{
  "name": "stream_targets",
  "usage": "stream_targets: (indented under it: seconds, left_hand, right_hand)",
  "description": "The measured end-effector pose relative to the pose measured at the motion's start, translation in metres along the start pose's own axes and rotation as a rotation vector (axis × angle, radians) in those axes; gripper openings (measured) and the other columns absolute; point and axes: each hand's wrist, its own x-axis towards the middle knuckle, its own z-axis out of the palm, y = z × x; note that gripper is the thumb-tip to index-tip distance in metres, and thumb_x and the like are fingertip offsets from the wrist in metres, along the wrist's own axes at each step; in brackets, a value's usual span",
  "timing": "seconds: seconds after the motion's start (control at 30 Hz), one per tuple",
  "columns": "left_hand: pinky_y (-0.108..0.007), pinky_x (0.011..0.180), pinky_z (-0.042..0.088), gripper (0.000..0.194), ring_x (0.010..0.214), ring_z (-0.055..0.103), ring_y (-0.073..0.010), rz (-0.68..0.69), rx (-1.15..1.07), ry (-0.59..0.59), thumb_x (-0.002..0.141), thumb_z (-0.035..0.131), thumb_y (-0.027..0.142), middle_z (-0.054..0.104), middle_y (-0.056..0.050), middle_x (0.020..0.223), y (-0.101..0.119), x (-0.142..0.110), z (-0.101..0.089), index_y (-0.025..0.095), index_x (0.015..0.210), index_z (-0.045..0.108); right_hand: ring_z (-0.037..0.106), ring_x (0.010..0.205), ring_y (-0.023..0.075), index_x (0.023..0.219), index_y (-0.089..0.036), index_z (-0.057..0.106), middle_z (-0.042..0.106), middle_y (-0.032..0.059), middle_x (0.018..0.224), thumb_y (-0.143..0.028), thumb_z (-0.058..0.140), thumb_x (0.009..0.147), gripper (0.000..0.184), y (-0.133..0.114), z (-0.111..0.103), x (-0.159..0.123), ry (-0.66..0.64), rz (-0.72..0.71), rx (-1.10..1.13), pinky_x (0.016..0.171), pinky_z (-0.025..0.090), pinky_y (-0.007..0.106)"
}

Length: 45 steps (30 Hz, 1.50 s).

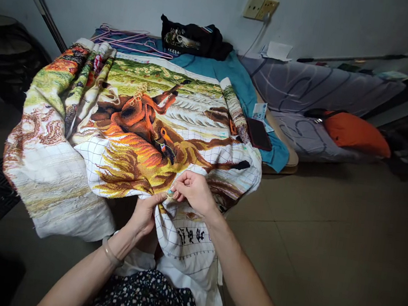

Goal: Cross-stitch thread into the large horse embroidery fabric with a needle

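Note:
A large cross-stitch cloth with a horse picture in orange, brown and gold spreads over the bed edge and my lap. My left hand is closed on a fold at its near side, thumb on top. Close beside it, my right hand is closed in a pinch over the stitched surface. A small teal spot and pale thread show at its fingertips; whatever is pinched is too small to make out. Loose orange and yellow thread bundles lie on the cloth. Black stitched characters mark its lower part.
Behind the cloth are pink hangers and a black printed bag on a teal sheet. A dark phone lies right of the rolled cloth end. Farther right, an orange bag rests on a grey patterned cover.

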Motion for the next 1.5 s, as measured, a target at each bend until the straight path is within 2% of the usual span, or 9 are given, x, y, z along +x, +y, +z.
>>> stream_targets:
  seconds: [0.53,0.8,0.93,1.0,1.1,1.23,1.33,1.43,1.5]
  left_hand:
    - [-0.032,0.076,0.046,0.019,0.070,0.063,-0.0174,-0.006,-0.014,-0.026,0.060,0.076,0.015,0.070,-0.004,0.076,-0.002,0.002,-0.002,0.013,0.077,0.069]
    - [-0.032,0.075,0.048,0.030,0.071,0.064,-0.0174,0.010,-0.029,-0.006,0.058,0.078,0.015,0.071,-0.003,0.078,-0.002,0.002,-0.001,0.014,0.086,0.069]
    - [-0.031,0.074,0.048,0.030,0.069,0.064,-0.0172,-0.012,-0.044,0.009,0.058,0.078,0.015,0.072,-0.004,0.078,-0.002,0.002,-0.003,0.014,0.086,0.069]
    - [-0.030,0.073,0.048,0.029,0.068,0.064,-0.0160,-0.024,-0.071,0.038,0.057,0.078,0.015,0.072,-0.003,0.077,-0.002,0.002,-0.004,0.014,0.084,0.068]
    - [-0.028,0.071,0.048,0.027,0.067,0.063,-0.0152,-0.048,-0.106,0.065,0.056,0.078,0.015,0.071,-0.002,0.076,-0.002,0.002,-0.006,0.014,0.081,0.067]
    - [-0.030,0.071,0.048,0.025,0.067,0.064,-0.0165,-0.056,-0.096,0.069,0.058,0.078,0.018,0.071,-0.003,0.076,0.000,0.000,-0.005,0.014,0.080,0.067]
    - [-0.029,0.070,0.048,0.023,0.066,0.063,-0.0158,-0.065,-0.092,0.061,0.058,0.078,0.020,0.070,-0.003,0.073,0.001,-0.001,-0.003,0.012,0.077,0.067]
    - [-0.028,0.068,0.046,0.021,0.064,0.061,-0.0146,-0.097,-0.093,0.037,0.058,0.078,0.022,0.068,-0.003,0.069,0.001,-0.002,-0.003,0.010,0.073,0.067]
    - [-0.027,0.067,0.046,0.021,0.063,0.060,-0.0135,-0.098,-0.102,0.037,0.058,0.078,0.021,0.068,-0.003,0.070,0.001,-0.002,-0.003,0.010,0.072,0.067]
  right_hand:
    - [0.057,0.040,0.0085,0.065,-0.015,0.053,0.061,-0.0026,0.053,-0.023,0.061,0.063,0.011,-0.004,0.002,0.005,-0.030,0.048,0.012,0.034,0.042,0.015]
    - [0.057,0.042,0.0095,0.066,-0.015,0.054,0.059,-0.0035,0.051,-0.023,0.061,0.065,0.011,-0.004,0.001,0.005,-0.050,0.024,-0.037,0.037,0.044,0.016]
    - [0.056,0.045,0.0096,0.068,-0.015,0.056,0.057,-0.0043,0.051,-0.025,0.062,0.069,0.011,-0.004,0.000,0.002,-0.081,-0.016,-0.093,0.041,0.044,0.018]
    - [0.055,0.048,0.0093,0.069,-0.015,0.060,0.058,-0.0026,0.056,-0.024,0.061,0.073,0.009,-0.003,0.000,-0.003,-0.074,-0.116,-0.198,0.045,0.044,0.019]
    - [0.056,0.060,0.0110,0.075,-0.015,0.067,0.064,0.0022,0.070,-0.017,0.057,0.077,0.011,-0.002,0.000,-0.014,-0.021,-0.338,-0.483,0.054,0.045,0.021]
    - [0.059,0.075,0.0158,0.096,-0.016,0.069,0.064,0.0069,0.085,-0.011,0.053,0.079,0.023,-0.003,0.000,-0.034,0.052,-0.556,-0.777,0.068,0.050,0.027]
    - [0.059,0.094,0.0204,0.110,-0.017,0.063,0.063,0.0107,0.099,-0.013,0.052,0.083,0.030,-0.006,-0.001,-0.046,0.077,-0.850,-0.910,0.083,0.050,0.034]
    - [0.055,0.104,0.0234,0.106,-0.019,0.064,0.061,0.0136,0.110,-0.014,0.052,0.087,0.023,-0.006,0.001,-0.046,0.024,-1.128,-1.104,0.089,0.046,0.041]
    - [0.055,0.107,0.0241,0.097,-0.018,0.065,0.060,0.0153,0.115,-0.014,0.049,0.089,0.019,-0.004,0.003,-0.040,0.032,-1.181,-1.209,0.089,0.045,0.042]
